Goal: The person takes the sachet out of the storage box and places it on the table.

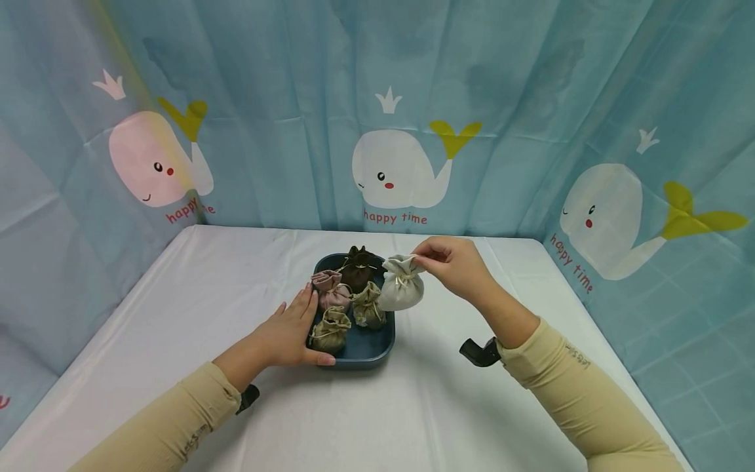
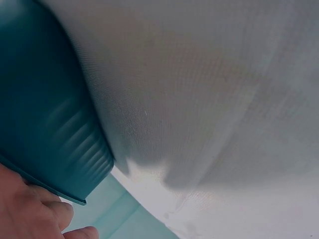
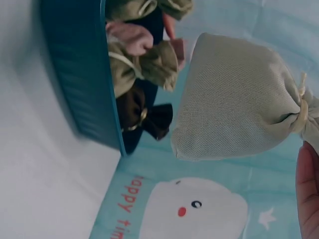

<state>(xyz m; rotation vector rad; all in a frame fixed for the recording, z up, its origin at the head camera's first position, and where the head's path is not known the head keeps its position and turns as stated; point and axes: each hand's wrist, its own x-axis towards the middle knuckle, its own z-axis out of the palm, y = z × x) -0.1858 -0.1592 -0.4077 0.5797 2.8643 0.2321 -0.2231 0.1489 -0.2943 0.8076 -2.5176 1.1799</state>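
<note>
One white bag (image 1: 403,288) is hanging from your right hand (image 1: 453,263), whose thumb and fingers are pinching its gathered top. You are holding it up over the right edge of the blue bin (image 1: 367,342). Your left hand (image 1: 288,333) is lying along the bin's left side, touching it with fingers nearly straight and thumb spread at the near corner. Inside, four more bags are sitting: a dark brown bag (image 1: 357,275) at the back, a pink bag (image 1: 333,296) at the left, a greenish bag (image 1: 369,314) beside it, and an olive bag (image 1: 329,337) near your left thumb. The bin is resting on a white table (image 1: 236,282), and blue curtains (image 1: 283,78) are hanging behind.
</note>
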